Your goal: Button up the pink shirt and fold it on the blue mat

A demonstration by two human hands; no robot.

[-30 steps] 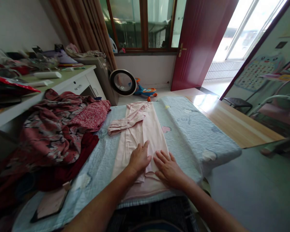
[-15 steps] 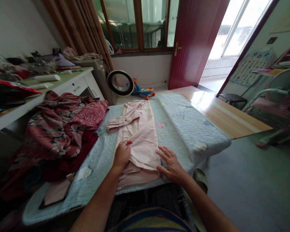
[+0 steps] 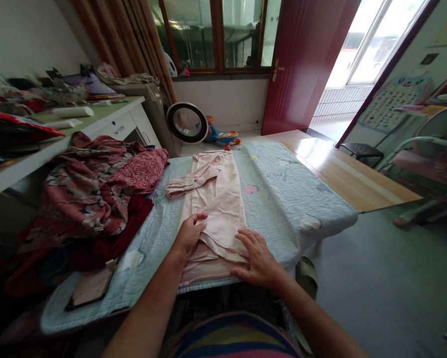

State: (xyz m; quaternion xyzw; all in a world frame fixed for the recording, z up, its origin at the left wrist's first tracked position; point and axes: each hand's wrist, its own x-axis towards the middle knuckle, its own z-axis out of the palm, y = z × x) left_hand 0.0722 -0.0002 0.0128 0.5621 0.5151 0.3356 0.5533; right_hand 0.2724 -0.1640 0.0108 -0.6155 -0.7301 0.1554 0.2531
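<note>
A pale pink long-sleeved shirt (image 3: 223,209) lies folded lengthwise on a light blue quilted cover (image 3: 156,238), one sleeve laid across it toward the left. My left hand (image 3: 189,236) is at the shirt's left side near the lower end, its thumb and fingers drawn together on the cloth. Part of its grip is hidden. My right hand (image 3: 256,258) rests at the lower right corner of the shirt, fingers extended and slightly apart, thumb along the hem. Below the hands, the hem layers lie loosely over one another.
Left of the shirt is a heap of red patterned clothes (image 3: 96,184). A phone in a dark-edged case (image 3: 91,288) lies near the front left edge. A cluttered white desk (image 3: 122,124) stands beyond, and a washer door (image 3: 188,123) hangs open. Green slippers (image 3: 307,276) are on the floor.
My right hand has moved left from beside the shirt onto its lower right corner. My left hand stays at the left side. The view has shifted slightly.
</note>
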